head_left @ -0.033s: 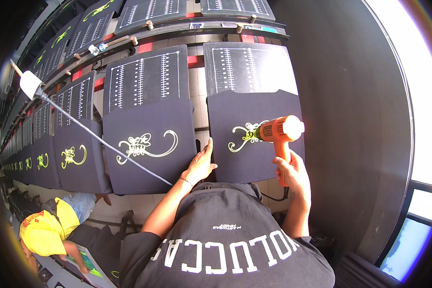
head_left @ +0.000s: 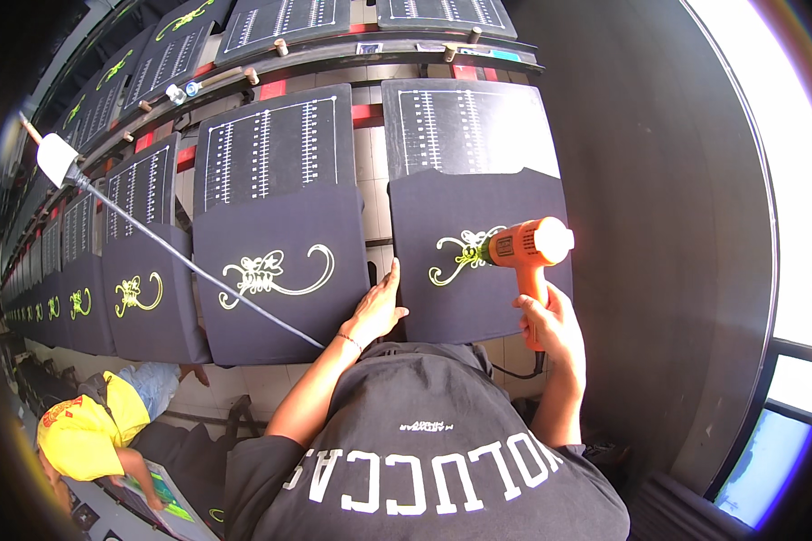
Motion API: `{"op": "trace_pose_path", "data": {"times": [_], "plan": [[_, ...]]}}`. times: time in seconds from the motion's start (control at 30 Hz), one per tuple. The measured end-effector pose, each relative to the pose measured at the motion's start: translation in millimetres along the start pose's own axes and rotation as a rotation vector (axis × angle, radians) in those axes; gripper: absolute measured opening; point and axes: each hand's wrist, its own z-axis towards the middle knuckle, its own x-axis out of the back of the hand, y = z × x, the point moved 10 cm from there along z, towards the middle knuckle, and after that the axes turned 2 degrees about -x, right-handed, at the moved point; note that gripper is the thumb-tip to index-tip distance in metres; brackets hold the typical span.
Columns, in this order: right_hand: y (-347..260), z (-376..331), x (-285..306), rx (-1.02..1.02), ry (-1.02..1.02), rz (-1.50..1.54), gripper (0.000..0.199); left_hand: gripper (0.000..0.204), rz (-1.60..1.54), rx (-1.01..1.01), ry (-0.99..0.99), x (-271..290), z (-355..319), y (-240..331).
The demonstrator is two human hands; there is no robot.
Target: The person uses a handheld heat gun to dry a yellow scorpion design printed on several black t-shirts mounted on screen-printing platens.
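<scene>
My right hand (head_left: 553, 326) is wrapped around the handle of an orange heat gun (head_left: 523, 245). Its nozzle points left, just over the yellow-green print (head_left: 463, 255) on a dark shirt (head_left: 465, 311). The gun's body hides the right part of that print. My left hand (head_left: 376, 314) is open, fingers stretched forward, at the left edge of this shirt's board beside the gap to the neighbouring one. Left of it lies another dark shirt (head_left: 334, 320) with a similar curling print (head_left: 262, 275).
A grey cable (head_left: 198, 270) with a white socket block (head_left: 58, 160) crosses the left side. Boards with white ruled marks (head_left: 275, 144) run in rows, with a rail (head_left: 334, 56) behind them. A dark wall (head_left: 659, 225) stands right. A person in yellow (head_left: 86, 433) works at lower left.
The other person's hand at lower left has shifted slightly. My hands and the heat gun stay almost in place.
</scene>
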Motion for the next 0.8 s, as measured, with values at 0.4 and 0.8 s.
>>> {"op": "trace_pose_path", "data": {"times": [0.4,0.8], "plan": [[14.4,-17.2,7.5,-0.041,0.015,0.012,0.020,0.117,0.023,-0.022,-0.037,3.0,-0.9,3.3],[16.6,-21.1,-8.7,-0.081,-0.109,0.011,0.017,0.117,0.025,-0.005,-0.049,4.1,-2.5,4.2]]}}
